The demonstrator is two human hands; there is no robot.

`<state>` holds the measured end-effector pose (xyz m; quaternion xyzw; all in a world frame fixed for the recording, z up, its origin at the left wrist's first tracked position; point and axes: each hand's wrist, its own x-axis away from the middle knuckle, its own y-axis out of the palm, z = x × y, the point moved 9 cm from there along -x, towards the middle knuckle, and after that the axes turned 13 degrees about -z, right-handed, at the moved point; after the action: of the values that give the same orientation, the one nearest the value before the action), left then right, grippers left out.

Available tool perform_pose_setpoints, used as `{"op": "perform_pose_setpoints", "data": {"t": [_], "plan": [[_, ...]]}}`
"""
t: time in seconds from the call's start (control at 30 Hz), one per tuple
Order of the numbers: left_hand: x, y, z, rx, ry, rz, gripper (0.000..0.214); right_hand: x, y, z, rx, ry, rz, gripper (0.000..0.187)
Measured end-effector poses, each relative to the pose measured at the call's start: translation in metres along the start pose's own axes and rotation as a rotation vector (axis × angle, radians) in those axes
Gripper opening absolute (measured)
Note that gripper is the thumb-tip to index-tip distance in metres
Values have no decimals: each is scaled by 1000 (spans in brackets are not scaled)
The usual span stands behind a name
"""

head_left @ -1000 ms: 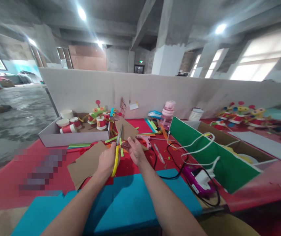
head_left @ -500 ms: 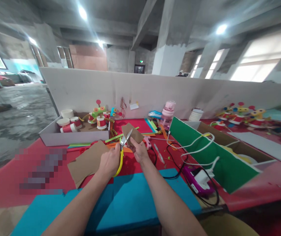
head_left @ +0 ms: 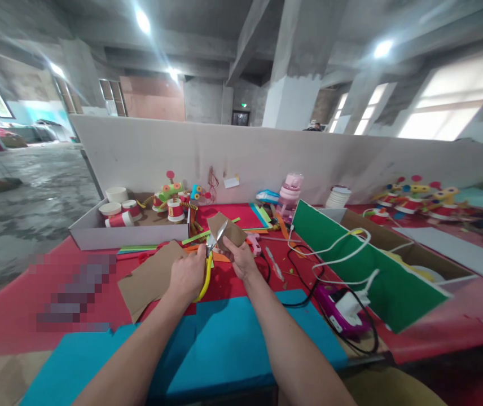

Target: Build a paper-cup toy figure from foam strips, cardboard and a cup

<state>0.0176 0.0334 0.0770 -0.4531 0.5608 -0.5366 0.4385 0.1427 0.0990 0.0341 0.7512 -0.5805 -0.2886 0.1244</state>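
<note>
My left hand is closed around the yellow-handled scissors, whose metal blades point up and to the right. Those blades lie against a small piece of brown cardboard; how far they are apart is hard to make out. Pinched at its lower edge, the cardboard is held up by my right hand, thumb near the blades. A larger brown cardboard sheet lies on the red table cover, left of my left hand. Beyond the held piece are green and orange paper strips.
A white box with paper cups and figures stands at the back left. On the right are a green-sided box, white cables and a purple power strip. A pink glue gun lies beside my right hand. Blue sheets cover the front.
Both hands, the scissors and the cardboard keep nearly the same position. The whole view has shifted very slightly.
</note>
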Motion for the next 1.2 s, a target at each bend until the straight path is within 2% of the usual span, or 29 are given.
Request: {"op": "perform_pose_setpoints", "data": {"t": [0.17,0.47,0.73,1.03,1.2], "plan": [[-1,0,1,-10,28,49,26,0,3,0,-22,7,-25,33],[-1,5,-1,6,-22,-57,27,1,3,-7,8,-3,-11,34],[-3,8,0,34,-11,-72,30,2,4,-10,-4,-2,-25,35],[-1,2,2,-21,-3,-52,27,1,0,-15,23,25,-72,30],[0,1,3,-37,10,-54,27,1,-4,-19,35,15,-79,35]]}}
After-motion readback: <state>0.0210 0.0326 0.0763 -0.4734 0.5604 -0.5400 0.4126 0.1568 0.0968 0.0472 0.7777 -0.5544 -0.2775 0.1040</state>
